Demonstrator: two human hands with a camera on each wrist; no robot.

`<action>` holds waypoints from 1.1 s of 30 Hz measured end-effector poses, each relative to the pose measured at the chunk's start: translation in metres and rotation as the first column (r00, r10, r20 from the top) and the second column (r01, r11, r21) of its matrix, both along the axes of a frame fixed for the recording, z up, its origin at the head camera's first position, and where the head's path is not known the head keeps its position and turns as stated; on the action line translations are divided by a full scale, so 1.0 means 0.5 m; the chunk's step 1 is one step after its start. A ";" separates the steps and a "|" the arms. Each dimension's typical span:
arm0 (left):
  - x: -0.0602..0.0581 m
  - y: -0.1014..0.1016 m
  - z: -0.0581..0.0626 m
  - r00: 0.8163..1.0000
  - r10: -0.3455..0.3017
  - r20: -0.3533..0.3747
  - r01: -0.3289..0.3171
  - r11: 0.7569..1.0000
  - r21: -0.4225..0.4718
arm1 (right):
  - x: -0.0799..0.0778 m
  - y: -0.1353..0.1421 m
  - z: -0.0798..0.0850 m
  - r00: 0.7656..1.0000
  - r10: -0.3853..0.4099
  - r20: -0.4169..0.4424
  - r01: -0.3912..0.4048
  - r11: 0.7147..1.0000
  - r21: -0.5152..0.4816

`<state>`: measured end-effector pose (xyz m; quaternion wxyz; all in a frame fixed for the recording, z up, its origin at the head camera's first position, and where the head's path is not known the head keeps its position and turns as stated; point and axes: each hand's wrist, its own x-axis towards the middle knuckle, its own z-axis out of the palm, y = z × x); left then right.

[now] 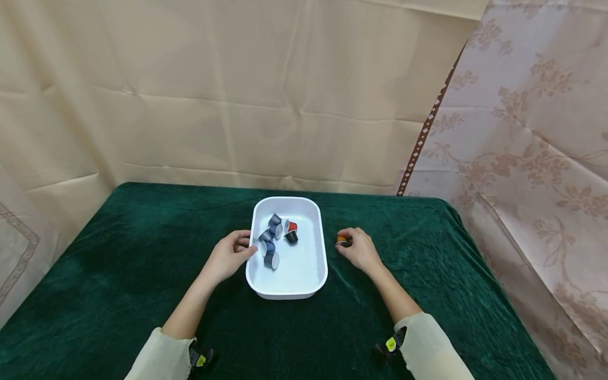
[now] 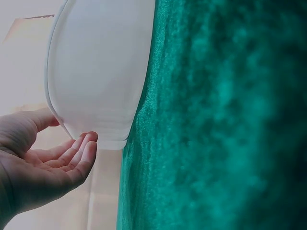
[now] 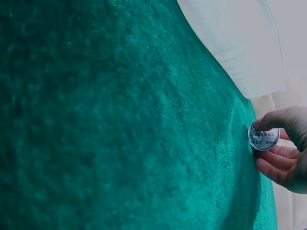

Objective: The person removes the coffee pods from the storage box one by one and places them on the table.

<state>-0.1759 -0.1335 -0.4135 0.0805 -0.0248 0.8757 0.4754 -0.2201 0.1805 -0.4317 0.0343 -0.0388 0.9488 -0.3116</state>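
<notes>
A white tray (image 1: pixel 300 274) rests on the green cloth, holding several coffee capsules. At its left side my left hand (image 1: pixel 230 255) grips the rim, thumb over the edge and fingers along the outer wall (image 2: pixel 100 72). Right of the tray, my right hand (image 1: pixel 362 250) pinches an orange coffee capsule (image 1: pixel 341 239) close over the cloth. The right wrist view shows that capsule's silver printed lid (image 3: pixel 264 139) between thumb and fingers. Inside the tray, blue and grey capsules (image 1: pixel 272 260) lie toward the left wall, with a red capsule (image 1: pixel 291 226) and a black capsule (image 1: pixel 292 237) beside them.
Dark green velvet cloth (image 1: pixel 142 253) covers the table and drapes over its edges. A beige curtain (image 1: pixel 247 95) hangs behind the table, and a floral cloth (image 1: pixel 532 137) hangs at the right. Each wrist wears a small dark camera.
</notes>
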 end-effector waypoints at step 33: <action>0.000 0.000 0.004 1.000 0.004 0.015 -0.004 1.000 0.000 | 0.004 0.010 -0.003 1.000 0.026 0.001 -0.026 0.999 -0.020</action>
